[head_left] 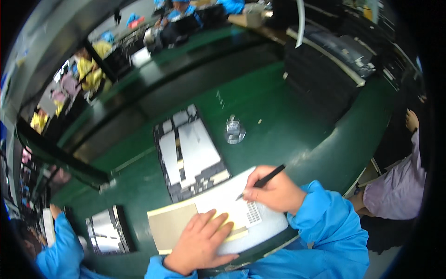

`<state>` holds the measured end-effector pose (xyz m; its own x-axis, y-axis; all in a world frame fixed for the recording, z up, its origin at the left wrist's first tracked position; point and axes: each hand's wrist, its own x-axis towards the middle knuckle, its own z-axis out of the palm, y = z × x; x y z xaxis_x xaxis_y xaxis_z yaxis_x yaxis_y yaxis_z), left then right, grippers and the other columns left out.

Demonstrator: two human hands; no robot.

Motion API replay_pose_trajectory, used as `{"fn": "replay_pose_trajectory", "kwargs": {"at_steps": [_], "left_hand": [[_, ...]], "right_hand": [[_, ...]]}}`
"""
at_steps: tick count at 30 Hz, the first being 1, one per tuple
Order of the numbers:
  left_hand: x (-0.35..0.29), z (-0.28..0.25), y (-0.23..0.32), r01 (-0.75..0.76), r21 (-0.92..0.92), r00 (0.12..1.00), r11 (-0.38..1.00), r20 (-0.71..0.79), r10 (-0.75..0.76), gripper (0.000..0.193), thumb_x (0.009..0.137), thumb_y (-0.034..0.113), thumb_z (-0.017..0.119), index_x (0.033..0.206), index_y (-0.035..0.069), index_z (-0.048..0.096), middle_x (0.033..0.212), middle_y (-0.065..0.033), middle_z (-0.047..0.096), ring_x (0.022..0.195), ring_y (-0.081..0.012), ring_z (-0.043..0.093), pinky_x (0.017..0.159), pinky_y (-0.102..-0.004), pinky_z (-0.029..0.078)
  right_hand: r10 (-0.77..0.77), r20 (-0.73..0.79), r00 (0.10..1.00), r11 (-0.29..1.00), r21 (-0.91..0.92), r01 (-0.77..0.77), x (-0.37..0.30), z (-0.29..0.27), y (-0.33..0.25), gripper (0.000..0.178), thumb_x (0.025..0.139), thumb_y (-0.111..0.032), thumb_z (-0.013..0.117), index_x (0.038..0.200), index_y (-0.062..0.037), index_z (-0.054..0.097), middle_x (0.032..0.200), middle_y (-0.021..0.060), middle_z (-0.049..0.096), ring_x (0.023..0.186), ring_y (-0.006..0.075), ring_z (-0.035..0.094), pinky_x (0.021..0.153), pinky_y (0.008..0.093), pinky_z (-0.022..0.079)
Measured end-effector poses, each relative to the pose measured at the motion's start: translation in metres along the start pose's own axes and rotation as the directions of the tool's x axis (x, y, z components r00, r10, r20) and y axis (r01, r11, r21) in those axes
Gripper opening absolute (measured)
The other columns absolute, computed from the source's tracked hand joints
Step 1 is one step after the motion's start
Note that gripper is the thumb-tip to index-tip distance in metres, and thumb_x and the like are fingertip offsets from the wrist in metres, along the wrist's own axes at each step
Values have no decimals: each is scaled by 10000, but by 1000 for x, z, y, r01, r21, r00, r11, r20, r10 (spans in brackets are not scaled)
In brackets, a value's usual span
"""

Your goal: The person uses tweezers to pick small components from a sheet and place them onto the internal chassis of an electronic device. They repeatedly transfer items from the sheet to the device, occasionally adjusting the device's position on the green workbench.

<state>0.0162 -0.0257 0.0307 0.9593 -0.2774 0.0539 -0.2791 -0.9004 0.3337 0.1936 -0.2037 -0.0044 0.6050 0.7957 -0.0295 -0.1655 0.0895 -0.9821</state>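
Note:
My right hand (274, 189) grips a black pen (271, 176), its tip down at a white sheet (227, 204) that carries a block of small dark-printed labels. Fingers spread, my left hand (202, 242) lies flat across the lower part of the sheet and a tan card (172, 225) with yellowish edges. Beneath these is a pale grey-white pad (267, 232). Just beyond the papers rests a flat black device part (190, 149) with large silver-grey panels, apart from both hands.
A clear round roll or dish (234, 130) sits on the green table (269, 102). Dark stacked parts (325, 65) stand at the far right. Another silver-panelled part (107, 230) lies at left, near a co-worker's blue sleeve (62, 242). A person in light purple (395, 190) is at right.

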Motion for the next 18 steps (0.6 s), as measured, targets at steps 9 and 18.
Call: {"fn": "replay_pose_trajectory", "kwargs": {"at_steps": [9, 18], "left_hand": [[-5, -2, 2, 18, -48, 1000, 999, -13, -19, 646, 682, 456, 786, 1170, 68, 617, 1260, -141, 551, 1196, -389, 494, 1009, -509, 396], [-2, -1, -2, 23, -78, 999, 997, -33, -26, 661, 702, 525, 763, 1172, 81, 625, 1242, -135, 556, 1186, -382, 498, 988, -509, 407]], "right_hand": [[202, -27, 979, 976, -80, -203, -4, 0, -31, 175, 885, -27, 679, 951, -15, 518, 840, 52, 599, 784, 107, 636, 665, 244, 529], [95, 35, 995, 934, -348, -77, -24, 3, -21, 190, 859, -69, 721, 924, -27, 548, 805, 33, 579, 730, 84, 549, 626, 244, 460]]}}
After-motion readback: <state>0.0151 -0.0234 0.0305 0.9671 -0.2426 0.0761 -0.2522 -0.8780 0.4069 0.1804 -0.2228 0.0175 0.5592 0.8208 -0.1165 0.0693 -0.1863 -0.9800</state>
